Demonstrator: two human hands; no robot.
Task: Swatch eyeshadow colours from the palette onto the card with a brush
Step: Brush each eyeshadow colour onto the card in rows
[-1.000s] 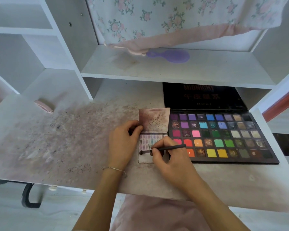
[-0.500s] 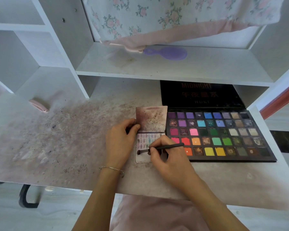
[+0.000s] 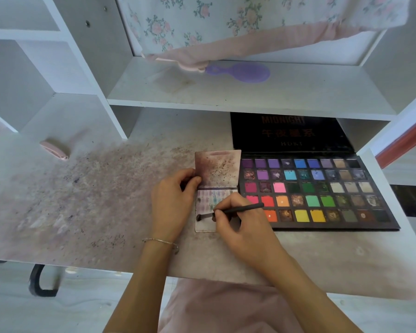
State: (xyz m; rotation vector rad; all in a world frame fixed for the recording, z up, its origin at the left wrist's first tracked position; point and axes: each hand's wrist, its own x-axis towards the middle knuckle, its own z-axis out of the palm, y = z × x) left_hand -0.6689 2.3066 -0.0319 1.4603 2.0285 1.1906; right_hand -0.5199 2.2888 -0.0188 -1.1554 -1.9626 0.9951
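A folded white card (image 3: 208,200) with rows of faint colour swatches lies on the desk, its stained upper flap standing up. My left hand (image 3: 172,203) holds the card at its left edge, thumb on the fold. My right hand (image 3: 240,227) pinches a thin dark brush (image 3: 228,211); its tip rests on the card's lower left part. An open eyeshadow palette (image 3: 315,191) with several rows of coloured pans lies just right of the card, its black lid propped against the back.
The desk top (image 3: 94,200) is dusted with powder stains. A pink clip (image 3: 54,150) lies at the far left. A purple hairbrush (image 3: 240,72) sits on the shelf above, under hanging floral cloth (image 3: 250,22). Shelf uprights stand behind and to the left.
The hands, brush and card stay in nearly the same place; the brush tip remains on the card's lower left. Only the view shifts slightly.
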